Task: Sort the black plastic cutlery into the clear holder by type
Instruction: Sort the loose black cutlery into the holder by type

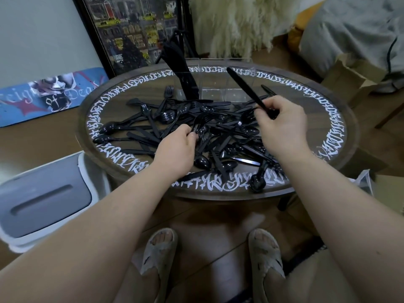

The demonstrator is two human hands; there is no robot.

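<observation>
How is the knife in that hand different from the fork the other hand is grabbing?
The knife is lifted off the table, slanting up toward the clear holder; the fork still lies in the pile. The right hand grips the knife by one end; the left hand pinches the fork's handle. The knife's far end is plain, the fork's has tines. Both are black plastic.

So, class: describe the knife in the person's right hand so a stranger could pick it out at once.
Find the round table with white lettering round its rim. Above the cutlery pile, the right hand grips one knife. It alone is lifted off the table, its blade slanting up towards the holder.
</observation>
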